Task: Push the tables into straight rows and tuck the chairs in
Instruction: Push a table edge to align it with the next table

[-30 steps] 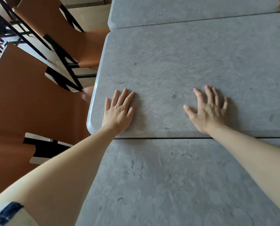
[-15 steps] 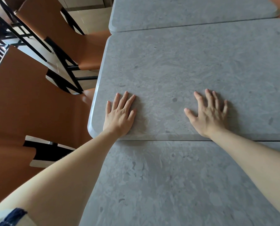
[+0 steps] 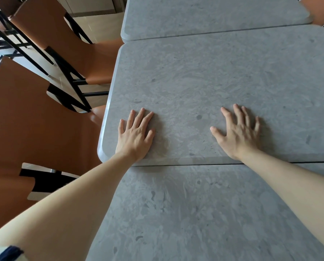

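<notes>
Three grey stone-look tables stand in a line running away from me. My left hand (image 3: 134,135) lies flat, fingers spread, on the near left part of the middle table (image 3: 204,76). My right hand (image 3: 237,133) presses flat on the same top further right. The near table (image 3: 195,213) lies under my forearms, its far edge meeting the middle table's near edge with a thin dark gap. The far table (image 3: 204,14) touches the middle table's far edge. The middle table's left corner juts out a little to the left of the near table's left edge.
Orange-brown chairs with black frames stand along the left side: one (image 3: 25,119) beside the middle table's near corner, another (image 3: 78,48) further back with its seat reaching under the table edge. A further orange chair back (image 3: 312,10) shows at the top right. Pale floor lies between the chairs.
The middle table and my hands sit slightly lower in view than one second ago; the dark gap between the near and middle tables looks narrower on the left. Both hands stay flat.
</notes>
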A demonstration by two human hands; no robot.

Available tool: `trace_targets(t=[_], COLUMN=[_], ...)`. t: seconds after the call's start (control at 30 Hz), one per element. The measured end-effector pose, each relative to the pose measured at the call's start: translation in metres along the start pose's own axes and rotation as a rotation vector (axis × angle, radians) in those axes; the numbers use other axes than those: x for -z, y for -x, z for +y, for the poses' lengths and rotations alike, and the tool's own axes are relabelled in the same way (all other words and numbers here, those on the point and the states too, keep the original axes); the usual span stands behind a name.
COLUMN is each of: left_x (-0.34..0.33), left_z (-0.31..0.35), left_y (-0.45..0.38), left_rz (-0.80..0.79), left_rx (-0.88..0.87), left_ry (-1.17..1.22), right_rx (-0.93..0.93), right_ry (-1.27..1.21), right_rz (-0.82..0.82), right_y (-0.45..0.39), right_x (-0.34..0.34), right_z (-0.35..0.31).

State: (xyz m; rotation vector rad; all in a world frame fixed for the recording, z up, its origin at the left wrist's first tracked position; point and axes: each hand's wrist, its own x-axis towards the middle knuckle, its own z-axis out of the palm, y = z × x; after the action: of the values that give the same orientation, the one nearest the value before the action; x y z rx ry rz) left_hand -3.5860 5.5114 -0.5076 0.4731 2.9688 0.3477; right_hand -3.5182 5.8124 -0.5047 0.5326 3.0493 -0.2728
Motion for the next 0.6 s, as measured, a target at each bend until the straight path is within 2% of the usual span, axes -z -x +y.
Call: trace_targets(t=[0.37, 0.47, 0.53, 0.6], left_x=[0.0, 0.001, 0.001, 0.001], left_z=[-0.001, -0.002, -0.003, -0.004], left_y=[-0.002, 0.001, 0.0, -0.002], left_rz=[0.016, 0.025, 0.019, 0.018], left_rx=[-0.01, -0.009, -0.026, -0.031], left_ry=[0.014, 0.029, 0.036, 0.037], right_rx=[-0.008, 0.017, 0.038, 0.071], right_ry=[-0.022, -0.027, -0.135, -0.234], right_rz=[0.026, -0.04, -0.129, -0.144], right_y=[0.002, 0.0, 0.0, 0.01], right_x=[0.0, 0.005, 0.019, 0.033], right_z=[0.0, 0.0, 0.009, 0.034])
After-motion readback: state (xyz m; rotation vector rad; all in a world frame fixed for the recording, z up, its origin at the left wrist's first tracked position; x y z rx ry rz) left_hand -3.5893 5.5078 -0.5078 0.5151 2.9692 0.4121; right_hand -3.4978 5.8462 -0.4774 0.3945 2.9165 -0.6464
